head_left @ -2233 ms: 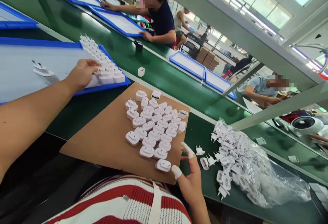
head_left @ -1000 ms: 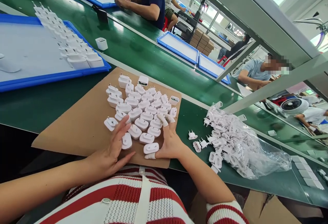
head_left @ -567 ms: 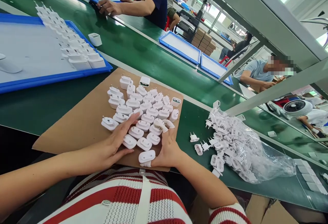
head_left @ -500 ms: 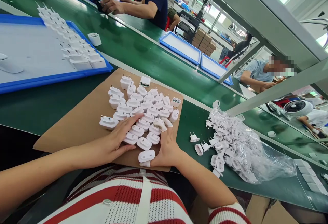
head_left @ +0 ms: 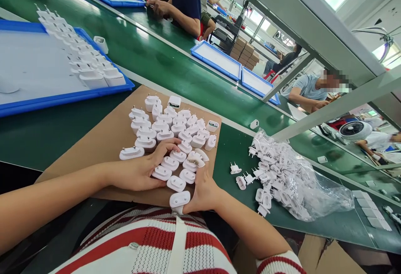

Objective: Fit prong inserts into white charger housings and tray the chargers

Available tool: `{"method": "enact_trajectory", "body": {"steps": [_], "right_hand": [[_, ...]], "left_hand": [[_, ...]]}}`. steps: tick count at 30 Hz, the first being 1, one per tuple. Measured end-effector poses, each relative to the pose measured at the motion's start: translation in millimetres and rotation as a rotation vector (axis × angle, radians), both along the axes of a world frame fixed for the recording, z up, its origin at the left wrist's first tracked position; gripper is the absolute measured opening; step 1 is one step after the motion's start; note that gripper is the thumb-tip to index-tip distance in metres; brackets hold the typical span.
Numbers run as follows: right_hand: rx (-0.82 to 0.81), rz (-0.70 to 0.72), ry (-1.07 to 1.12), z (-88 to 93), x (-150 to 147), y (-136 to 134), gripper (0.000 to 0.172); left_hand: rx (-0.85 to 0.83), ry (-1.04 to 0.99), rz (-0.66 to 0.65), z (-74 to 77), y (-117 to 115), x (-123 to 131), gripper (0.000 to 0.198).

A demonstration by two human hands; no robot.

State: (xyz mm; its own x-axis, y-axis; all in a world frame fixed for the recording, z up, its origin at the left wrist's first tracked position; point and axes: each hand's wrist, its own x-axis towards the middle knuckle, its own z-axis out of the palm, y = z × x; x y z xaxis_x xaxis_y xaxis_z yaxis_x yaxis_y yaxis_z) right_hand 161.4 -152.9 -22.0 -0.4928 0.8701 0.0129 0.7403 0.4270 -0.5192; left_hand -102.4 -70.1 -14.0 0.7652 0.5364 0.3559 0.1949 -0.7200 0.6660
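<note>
Many white two-pin plug adapters [head_left: 146, 142] stand pins up, close together on a brown cardboard sheet [head_left: 103, 148]. My left hand [head_left: 140, 167] lies along the left side of the group, its fingers apart and touching the nearest adapters. On the right side my right hand [head_left: 203, 186] is spread, with white covers on its fingertips, against the adapters at that edge. A single adapter [head_left: 179, 199] stands at its thumb, near the front edge of the cardboard. Two white housings [head_left: 174, 102] with open tops are at the back of the sheet.
A blue-rimmed tray [head_left: 62, 101] with rows of adapters is at the left. Loose plug parts spill from a clear plastic bag [head_left: 326, 199] at the right. A green conveyor belt [head_left: 163, 63] crosses behind. A metal beam [head_left: 328, 102] slants overhead; other people sit across.
My left hand's fingers have curled slightly around the left edge of the group, and some adapters there have shifted. The view has moved a little. The person across has drawn their hands back.
</note>
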Motion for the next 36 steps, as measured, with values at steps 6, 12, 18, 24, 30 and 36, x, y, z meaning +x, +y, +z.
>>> {"method": "enact_trajectory", "body": {"steps": [6, 12, 18, 24, 30, 36], "right_hand": [[0.057, -0.003, 0.094, -4.5, 7, -2, 0.162], [0.118, -0.004, 0.065, -5.8, 11, -6, 0.159], [0.097, -0.064, 0.042, -1.7, 5, -8, 0.162], [0.144, -0.162, -0.014, 1.0, 17, -30, 0.166], [0.21, -0.14, -0.047, -4.6, 11, -49, 0.141], [0.239, -0.187, 0.05, -4.6, 7, -50, 0.145]], "left_hand": [[-0.036, -0.01, 0.025, -10.6, 1, 14, 0.103], [-0.173, -0.042, -0.067, -15.9, -2, 21, 0.116], [-0.177, -0.047, -0.032, -14.9, -2, 31, 0.122], [-0.063, -0.048, 0.074, -16.2, -2, 33, 0.124], [0.029, -0.11, 0.1, -20.0, 3, 43, 0.114], [0.01, -0.131, 0.23, -7.3, -15, 31, 0.11]]}}
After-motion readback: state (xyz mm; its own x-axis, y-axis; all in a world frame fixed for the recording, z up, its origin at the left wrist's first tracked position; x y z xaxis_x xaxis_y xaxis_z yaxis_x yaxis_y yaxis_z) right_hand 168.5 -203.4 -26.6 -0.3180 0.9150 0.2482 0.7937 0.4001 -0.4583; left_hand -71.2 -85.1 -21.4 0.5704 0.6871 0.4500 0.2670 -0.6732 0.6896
